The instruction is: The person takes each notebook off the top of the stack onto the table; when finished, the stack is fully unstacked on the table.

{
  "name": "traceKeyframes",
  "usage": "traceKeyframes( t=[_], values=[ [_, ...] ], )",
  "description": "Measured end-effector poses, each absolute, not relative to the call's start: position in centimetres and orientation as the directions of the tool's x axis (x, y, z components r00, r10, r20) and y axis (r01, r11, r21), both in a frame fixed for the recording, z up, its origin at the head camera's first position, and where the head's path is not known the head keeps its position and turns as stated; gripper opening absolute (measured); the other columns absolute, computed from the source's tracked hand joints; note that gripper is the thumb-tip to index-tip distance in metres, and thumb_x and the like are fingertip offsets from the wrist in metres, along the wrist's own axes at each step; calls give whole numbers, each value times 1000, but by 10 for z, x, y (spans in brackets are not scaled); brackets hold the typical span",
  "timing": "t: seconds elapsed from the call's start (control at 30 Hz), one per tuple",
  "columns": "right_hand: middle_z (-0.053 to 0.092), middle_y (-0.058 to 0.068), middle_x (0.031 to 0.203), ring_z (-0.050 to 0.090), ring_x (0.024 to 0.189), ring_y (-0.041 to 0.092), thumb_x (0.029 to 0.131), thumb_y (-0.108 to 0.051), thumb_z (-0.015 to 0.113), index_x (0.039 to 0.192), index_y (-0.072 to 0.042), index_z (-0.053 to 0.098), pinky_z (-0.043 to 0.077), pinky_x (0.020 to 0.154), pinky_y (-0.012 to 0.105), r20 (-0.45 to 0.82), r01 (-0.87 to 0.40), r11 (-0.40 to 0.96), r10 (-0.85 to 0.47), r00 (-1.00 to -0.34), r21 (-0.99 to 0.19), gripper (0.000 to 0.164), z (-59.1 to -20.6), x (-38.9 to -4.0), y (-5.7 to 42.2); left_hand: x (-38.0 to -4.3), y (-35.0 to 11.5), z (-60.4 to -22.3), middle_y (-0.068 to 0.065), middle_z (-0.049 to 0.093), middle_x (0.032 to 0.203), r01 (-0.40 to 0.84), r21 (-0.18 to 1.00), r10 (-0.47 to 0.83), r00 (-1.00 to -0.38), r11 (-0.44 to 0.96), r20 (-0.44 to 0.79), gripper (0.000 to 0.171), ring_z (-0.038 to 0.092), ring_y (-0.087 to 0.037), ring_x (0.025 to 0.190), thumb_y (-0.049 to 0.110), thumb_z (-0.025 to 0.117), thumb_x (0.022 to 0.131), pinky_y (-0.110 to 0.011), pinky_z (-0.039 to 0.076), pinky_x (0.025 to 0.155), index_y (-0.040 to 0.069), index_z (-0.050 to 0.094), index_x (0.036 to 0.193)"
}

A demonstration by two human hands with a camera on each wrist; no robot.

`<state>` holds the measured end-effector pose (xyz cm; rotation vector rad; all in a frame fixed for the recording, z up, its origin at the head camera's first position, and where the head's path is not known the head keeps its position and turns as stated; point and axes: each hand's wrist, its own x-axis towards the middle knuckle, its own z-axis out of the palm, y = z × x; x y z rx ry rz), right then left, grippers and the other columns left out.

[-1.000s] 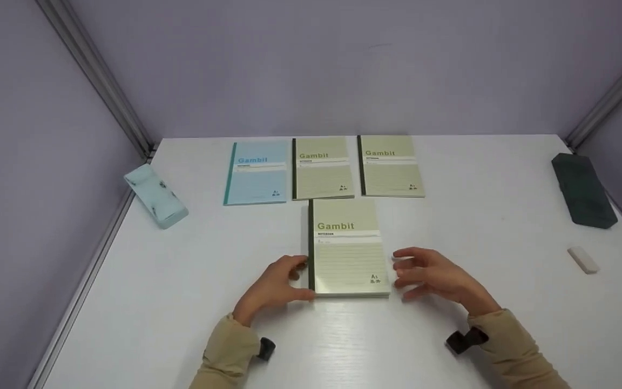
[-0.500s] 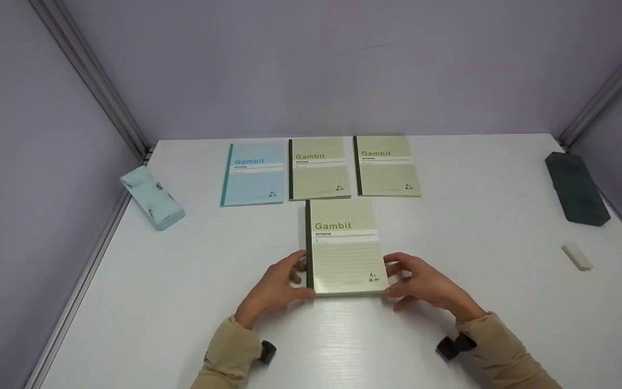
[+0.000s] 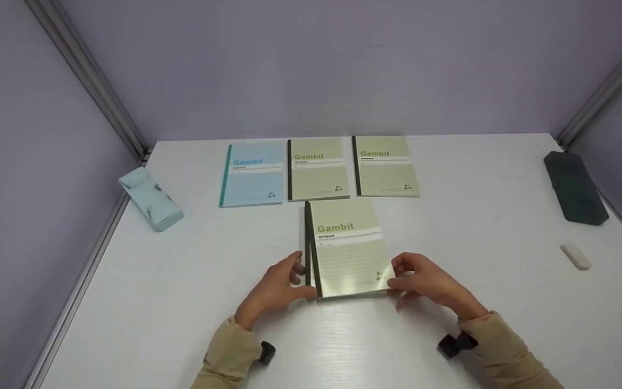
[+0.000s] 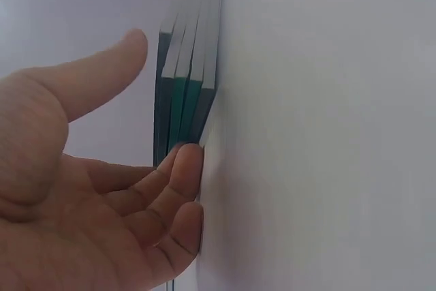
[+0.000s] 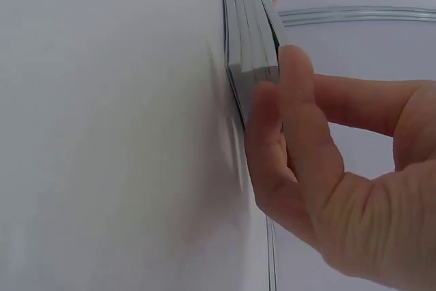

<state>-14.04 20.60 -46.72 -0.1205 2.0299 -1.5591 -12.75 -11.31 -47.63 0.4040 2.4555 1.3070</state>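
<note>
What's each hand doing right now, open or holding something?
Left hand: open, beside the stack of notebooks.
Right hand: closed, holding the top notebook by its right edge.

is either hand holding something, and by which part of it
The right hand pinches the top notebook by its right edge, near the lower corner. The left hand is beside the spines, not visibly holding anything.

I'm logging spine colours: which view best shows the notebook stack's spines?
Left wrist, because there the notebook stack shows teal spines between dark spines. From above, the head view shows just two dark ones; the right wrist view shows page edges, no spines.
</note>
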Motion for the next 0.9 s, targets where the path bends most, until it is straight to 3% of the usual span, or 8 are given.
traceKeyframes(
  t=[0.17,0.27,0.43,0.67,0.9],
  values=[
    [65,13,99,67,82,21,84,0,65,114,12,46,56,71,34,-381,302,243,-422,-823,-922,37,-458,-146,213,-129,-114,-476,-19,56,118,142,806,365,-926,575,-97,65,51,-32,110,20,76,81,-46,40,96,-9,48,133],
    [67,12,100,67,87,20,85,3,65,117,14,44,55,76,33,-368,341,144,-444,-817,-929,40,-455,-149,216,-128,-115,-475,-21,55,122,163,777,345,-936,608,-74,63,47,-36,118,20,79,78,-48,36,101,-9,53,128],
    [68,11,103,67,90,19,88,7,62,120,10,48,54,79,31,-304,367,-47,-466,-831,-929,35,-450,-150,222,-127,-115,-473,-21,53,125,160,763,356,-929,627,-98,67,46,-36,117,20,80,77,-48,37,101,-8,51,130],
    [66,14,107,68,89,22,94,12,47,118,-3,56,55,77,27,-196,406,-339,-511,-837,-848,29,-433,-149,229,-128,-115,-474,-16,56,111,161,793,386,-917,588,-101,67,52,-28,101,19,79,79,-44,43,91,-9,49,132],
    [68,13,107,68,89,21,96,11,43,120,-4,56,55,77,28,-104,319,-396,-477,-873,-861,31,-410,-159,235,-126,-117,-474,-17,56,111,172,787,410,-905,592,-111,66,52,-29,102,17,77,82,-45,43,90,-10,46,133]
  ],
)
